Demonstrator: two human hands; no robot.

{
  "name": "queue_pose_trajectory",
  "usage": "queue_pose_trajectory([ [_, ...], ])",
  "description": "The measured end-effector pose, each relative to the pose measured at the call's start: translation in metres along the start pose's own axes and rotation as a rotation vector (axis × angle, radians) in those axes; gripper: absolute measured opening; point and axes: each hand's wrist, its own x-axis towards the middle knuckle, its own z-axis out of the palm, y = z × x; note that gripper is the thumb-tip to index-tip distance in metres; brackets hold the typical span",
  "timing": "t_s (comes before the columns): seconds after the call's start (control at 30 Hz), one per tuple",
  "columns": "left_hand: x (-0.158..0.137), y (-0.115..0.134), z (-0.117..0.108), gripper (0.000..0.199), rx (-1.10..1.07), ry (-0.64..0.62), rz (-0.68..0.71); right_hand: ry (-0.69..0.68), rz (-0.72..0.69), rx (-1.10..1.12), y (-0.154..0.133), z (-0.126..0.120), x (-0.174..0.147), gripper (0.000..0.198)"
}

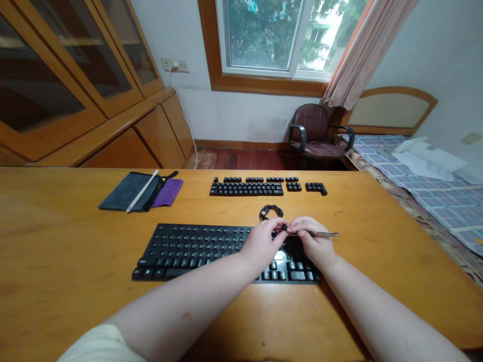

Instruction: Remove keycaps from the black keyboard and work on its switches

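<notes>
A black keyboard (196, 246) lies on the table, with most keycaps off its upper rows and caps still on its lower rows. Over its right part, my left hand (264, 239) is closed in a pinch on a small black keycap (284, 228). My right hand (315, 244) meets it there, fingers closed round a slim metal tool (324, 234) whose narrow, textured end points right. The tool's other end is hidden at the fingertips, so its exact kind is unclear. Just behind the hands sits a coiled black USB cable (270, 211).
Removed black keycaps (245, 189) stand in rows along the table's far side. At the left are a grey pouch (124, 193), a white stick (142, 191) and a purple cloth (168, 193). A chair (313, 125) and a bed (415, 166) are beyond the wooden table (68, 251).
</notes>
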Motion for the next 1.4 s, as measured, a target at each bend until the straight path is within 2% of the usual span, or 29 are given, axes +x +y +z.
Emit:
queue_pose_trajectory([
  [0.2, 0.003, -0.001, 0.002, 0.028, -0.161, 0.013, -0.033, 0.037, -0.002, -0.134, 0.002, -0.001, -0.001, 0.017],
  [0.37, 0.008, -0.007, 0.007, 0.017, -0.372, 0.035, -0.130, -0.113, -0.141, -0.171, -0.001, -0.011, -0.001, 0.017],
  [0.43, 0.009, -0.008, 0.008, 0.015, -0.399, 0.052, -0.173, -0.070, -0.180, -0.215, -0.001, -0.018, -0.001, 0.021],
  [0.53, 0.010, -0.008, 0.009, 0.014, -0.428, 0.053, -0.199, 0.058, -0.144, -0.375, 0.001, -0.026, 0.002, 0.023],
  [0.57, 0.010, -0.008, 0.009, 0.014, -0.434, 0.052, -0.196, 0.047, -0.123, -0.426, 0.002, -0.027, 0.002, 0.023],
  [0.63, 0.009, -0.009, 0.010, 0.014, -0.442, 0.048, -0.177, -0.062, -0.098, -0.489, 0.004, -0.025, 0.004, 0.021],
  [0.73, 0.009, -0.012, 0.012, 0.013, -0.442, 0.033, -0.151, -0.210, -0.110, -0.480, 0.005, -0.017, 0.005, 0.025],
  [0.87, 0.009, -0.014, 0.014, 0.012, -0.408, 0.014, -0.141, -0.223, -0.106, -0.434, 0.004, -0.008, 0.003, 0.021],
  [0.97, 0.008, -0.015, 0.015, 0.014, -0.400, 0.000, -0.131, -0.237, -0.083, -0.423, 0.006, -0.010, 0.003, 0.017],
  [1.07, 0.006, -0.013, 0.013, 0.020, -0.344, -0.002, -0.101, -0.132, 0.004, -0.528, 0.020, -0.024, 0.006, 0.015],
  [1.13, 0.003, -0.010, 0.012, 0.021, -0.287, -0.013, -0.081, 0.065, 0.172, -0.694, 0.038, -0.039, 0.010, 0.022],
  [1.17, 0.002, -0.009, 0.011, 0.021, -0.261, -0.021, -0.076, 0.116, 0.253, -0.779, 0.048, -0.047, 0.012, 0.026],
  [1.27, 0.001, -0.005, 0.009, 0.020, -0.191, -0.040, -0.065, 0.067, 0.450, -0.950, 0.076, -0.064, 0.016, 0.029],
  [1.4, 0.001, -0.003, 0.008, 0.018, -0.148, -0.060, -0.051, -0.026, 0.477, -1.036, 0.091, -0.065, 0.020, 0.029],
])
